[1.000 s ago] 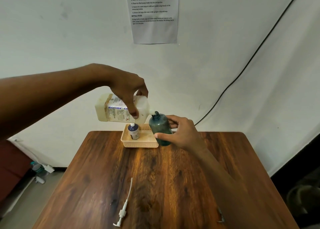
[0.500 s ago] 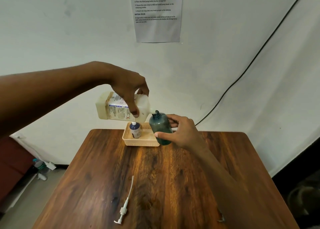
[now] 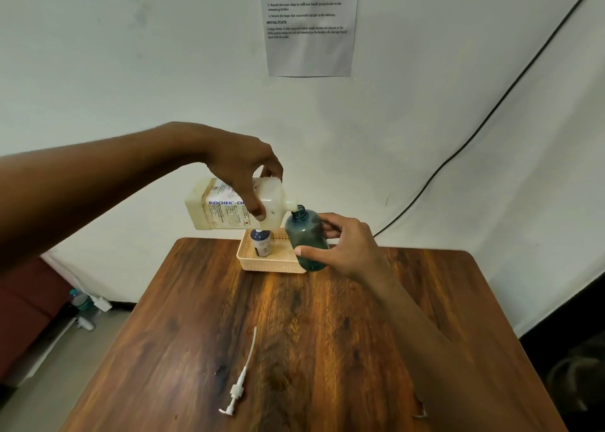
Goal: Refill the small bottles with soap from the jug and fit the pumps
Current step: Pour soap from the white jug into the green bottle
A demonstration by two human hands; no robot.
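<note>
Your left hand (image 3: 242, 173) grips the tipped jug (image 3: 229, 207); your right hand (image 3: 347, 245) clasps the teal bottle (image 3: 306, 238). Keep spout over neck; pour slowly; watch the level.

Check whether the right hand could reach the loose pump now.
Probably not yet: the right hand grips the teal bottle under the spout of the jug. Once freed, likely yes; the pump lies alone on bare table.

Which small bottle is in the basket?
The dark blue bottle with the white top; the right hand holds the green bottle beside the basket.
</note>
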